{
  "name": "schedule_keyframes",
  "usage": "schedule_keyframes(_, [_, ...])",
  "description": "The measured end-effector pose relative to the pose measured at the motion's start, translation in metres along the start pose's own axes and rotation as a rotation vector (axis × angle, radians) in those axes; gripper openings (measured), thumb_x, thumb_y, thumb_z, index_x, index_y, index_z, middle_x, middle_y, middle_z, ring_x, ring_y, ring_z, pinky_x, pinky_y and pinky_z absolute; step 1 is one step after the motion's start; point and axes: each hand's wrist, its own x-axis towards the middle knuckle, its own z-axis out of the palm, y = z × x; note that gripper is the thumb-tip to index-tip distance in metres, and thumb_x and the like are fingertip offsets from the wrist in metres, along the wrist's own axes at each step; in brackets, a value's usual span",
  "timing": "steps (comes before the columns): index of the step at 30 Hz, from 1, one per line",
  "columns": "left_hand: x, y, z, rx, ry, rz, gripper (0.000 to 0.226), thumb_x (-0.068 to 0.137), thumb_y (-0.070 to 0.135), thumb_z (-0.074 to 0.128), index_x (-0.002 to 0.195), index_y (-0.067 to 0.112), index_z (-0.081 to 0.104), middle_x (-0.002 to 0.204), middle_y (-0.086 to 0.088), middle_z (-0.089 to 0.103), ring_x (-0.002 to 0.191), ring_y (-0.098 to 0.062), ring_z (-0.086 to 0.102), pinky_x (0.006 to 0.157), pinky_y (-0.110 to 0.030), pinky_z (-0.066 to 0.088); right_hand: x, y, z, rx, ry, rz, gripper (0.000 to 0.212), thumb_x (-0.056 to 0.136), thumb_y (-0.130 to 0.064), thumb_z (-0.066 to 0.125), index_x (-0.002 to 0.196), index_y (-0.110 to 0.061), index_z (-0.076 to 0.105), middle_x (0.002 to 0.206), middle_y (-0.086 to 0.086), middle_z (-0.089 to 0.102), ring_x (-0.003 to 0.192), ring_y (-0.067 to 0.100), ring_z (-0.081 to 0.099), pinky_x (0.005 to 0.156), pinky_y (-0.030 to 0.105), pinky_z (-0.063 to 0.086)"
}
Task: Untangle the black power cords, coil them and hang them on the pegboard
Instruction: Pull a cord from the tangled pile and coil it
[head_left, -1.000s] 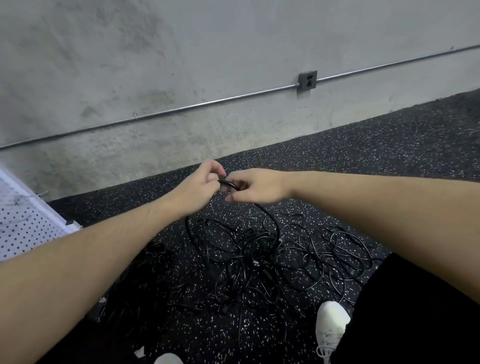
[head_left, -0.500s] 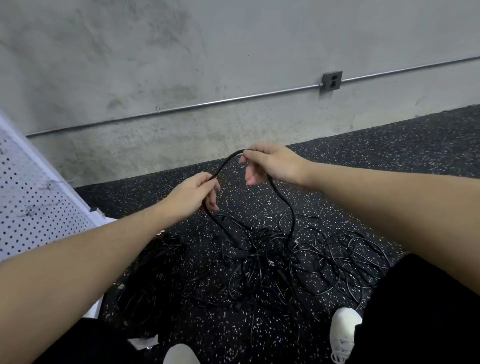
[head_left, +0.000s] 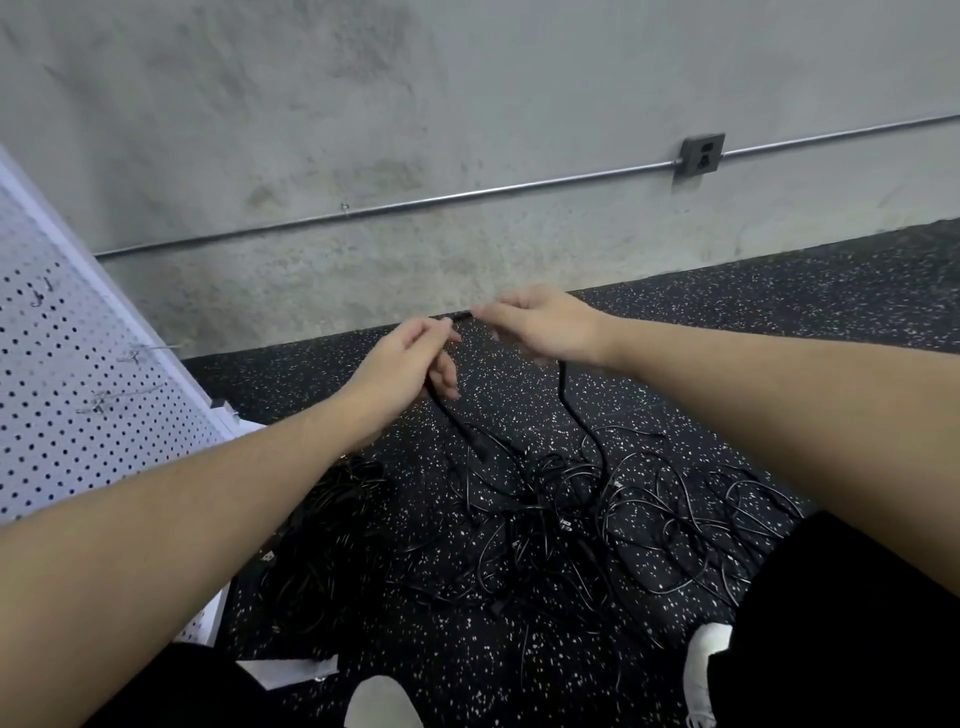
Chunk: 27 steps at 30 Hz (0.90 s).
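Note:
A tangle of black power cords (head_left: 597, 525) lies on the speckled black floor in front of me. One black cord (head_left: 569, 402) rises out of it to my hands. My left hand (head_left: 410, 358) grips that cord, with the strand and its plug trailing down below the hand. My right hand (head_left: 540, 322) pinches the same cord a short way to the right, and a short loop spans between the two hands. A second dark heap of cords (head_left: 332, 540) sits to the left by the white pegboard (head_left: 67, 405), which leans at the left edge with several metal hooks.
A grey concrete wall (head_left: 415, 130) with a metal conduit (head_left: 395, 205) and an outlet box (head_left: 702, 154) stands close behind the cords. My white shoes (head_left: 704, 670) and dark trousers fill the bottom edge. A white bracket (head_left: 291, 670) lies on the floor at bottom left.
The hands came back close together after the right one had lifted the cord into a wide arc. The loop between them is now short. The view shifted left, showing more pegboard.

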Motion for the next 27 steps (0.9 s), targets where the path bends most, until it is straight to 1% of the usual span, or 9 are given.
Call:
schedule_keyframes(3, [-0.003, -0.008, -0.007, -0.054, 0.014, -0.059, 0.036, 0.11, 0.037, 0.041, 0.094, 0.014, 0.062, 0.082, -0.007, 0.074, 0.092, -0.031, 0.074, 0.092, -0.044, 0.058, 0.004, -0.003, 0.0, 0.27, 0.05, 0.027, 0.035, 0.104, -0.039, 0.05, 0.073, -0.021, 0.048, 0.055, -0.01, 0.042, 0.048, 0.009, 0.034, 0.048, 0.023, 0.029])
schedule_keyframes(6, [-0.007, -0.011, -0.003, 0.0, 0.035, -0.057, 0.041, 0.111, 0.042, 0.035, 0.087, 0.014, 0.055, 0.068, -0.005, 0.067, 0.067, -0.025, 0.07, 0.069, -0.035, 0.054, 0.005, -0.002, 0.006, 0.149, 0.045, 0.031, 0.03, 0.105, -0.034, 0.047, 0.083, -0.016, 0.057, 0.061, -0.006, 0.052, 0.048, 0.01, 0.04, 0.046, 0.025, 0.033])
schedule_keyframes(9, [-0.004, -0.007, 0.004, 0.076, 0.063, -0.003, 0.045, 0.11, 0.047, 0.033, 0.088, 0.015, 0.056, 0.058, 0.0, 0.053, 0.047, -0.015, 0.051, 0.058, -0.035, 0.052, 0.007, -0.002, 0.013, 0.037, 0.031, 0.07, 0.022, 0.105, -0.024, 0.041, 0.114, -0.021, 0.06, 0.077, 0.001, 0.058, 0.047, 0.009, 0.044, 0.043, 0.025, 0.037])
schedule_keyframes(12, [-0.002, -0.002, 0.013, 0.05, 0.058, 0.015, 0.045, 0.11, 0.049, 0.032, 0.088, 0.017, 0.054, 0.06, 0.002, 0.042, 0.046, -0.011, 0.034, 0.046, -0.028, 0.036, 0.009, -0.008, 0.021, 0.049, 0.018, 0.055, 0.019, 0.103, -0.032, 0.047, 0.107, -0.029, 0.065, 0.07, -0.005, 0.051, 0.051, 0.007, 0.042, 0.045, 0.024, 0.038])
schedule_keyframes(15, [0.001, 0.008, 0.02, -0.143, 0.022, -0.031, 0.046, 0.109, 0.052, 0.028, 0.086, 0.017, 0.047, 0.063, 0.004, 0.037, 0.049, -0.01, 0.028, 0.046, -0.026, 0.027, 0.014, -0.014, 0.026, 0.255, 0.1, 0.053, 0.018, 0.097, -0.036, 0.059, 0.082, -0.027, 0.063, 0.062, -0.01, 0.047, 0.057, 0.009, 0.039, 0.048, 0.024, 0.033])
schedule_keyframes(18, [0.003, 0.012, 0.023, -0.25, -0.006, -0.043, 0.047, 0.107, 0.055, 0.034, 0.088, 0.014, 0.049, 0.076, -0.001, 0.053, 0.054, -0.012, 0.044, 0.05, -0.028, 0.039, 0.021, -0.014, 0.026, 0.479, 0.171, 0.042, 0.018, 0.095, -0.028, 0.063, 0.079, -0.025, 0.056, 0.055, -0.015, 0.047, 0.054, 0.007, 0.039, 0.05, 0.024, 0.03])
schedule_keyframes(20, [0.002, 0.008, 0.025, -0.159, -0.025, -0.028, 0.035, 0.104, 0.047, 0.052, 0.096, 0.013, 0.054, 0.092, -0.006, 0.063, 0.063, -0.014, 0.059, 0.059, -0.032, 0.05, 0.023, -0.014, 0.026, 0.6, 0.168, 0.039, 0.016, 0.095, -0.023, 0.061, 0.083, -0.022, 0.051, 0.061, -0.009, 0.045, 0.051, 0.009, 0.037, 0.048, 0.023, 0.029])
schedule_keyframes(22, [0.002, 0.004, 0.026, -0.028, -0.031, -0.009, 0.024, 0.097, 0.033, 0.069, 0.1, 0.014, 0.054, 0.091, -0.008, 0.068, 0.064, -0.013, 0.063, 0.062, -0.03, 0.051, 0.022, -0.015, 0.025, 0.639, 0.176, 0.054, 0.02, 0.095, -0.027, 0.063, 0.085, -0.021, 0.047, 0.067, -0.008, 0.04, 0.051, 0.008, 0.033, 0.05, 0.025, 0.028])
schedule_keyframes(27, [0.004, 0.003, 0.028, 0.116, -0.021, 0.017, 0.03, 0.088, 0.023, 0.08, 0.102, 0.02, 0.055, 0.097, 0.006, 0.077, 0.061, -0.002, 0.061, 0.066, -0.028, 0.046, 0.024, -0.016, 0.028, 0.555, 0.3, 0.093, 0.028, 0.092, -0.04, 0.071, 0.091, -0.019, 0.051, 0.07, -0.005, 0.053, 0.062, 0.013, 0.047, 0.061, 0.031, 0.04])
